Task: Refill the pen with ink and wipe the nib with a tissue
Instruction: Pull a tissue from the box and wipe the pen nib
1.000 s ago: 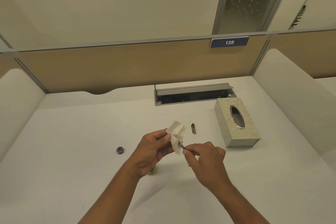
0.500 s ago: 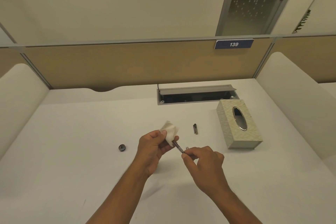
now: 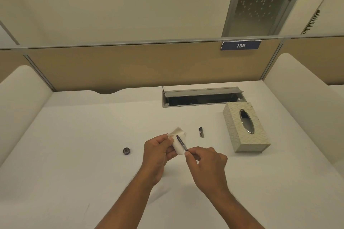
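Note:
My left hand [image 3: 158, 151] pinches a small white tissue [image 3: 177, 140] above the middle of the white desk [image 3: 74, 154]. My right hand [image 3: 206, 163] grips the rear of a slim dark pen [image 3: 181, 143], whose nib end points up and left and lies against the tissue. A dark pen cap [image 3: 201, 132] lies on the desk just right of the tissue. A small round dark ink bottle cap [image 3: 126, 151] rests on the desk to the left of my left hand. The ink bottle is hidden behind my hands.
A patterned tissue box [image 3: 245, 126] with an oval metal opening stands at the right. Behind it an open cable tray [image 3: 202, 96] is set into the desk. Padded white dividers [image 3: 22, 98] flank both sides, and a tan partition [image 3: 130, 65] closes the back.
The pen has slid out of the folded tissue, so its nib end now lies exposed across the tissue's face. Both hands stay close together over the desk's middle.

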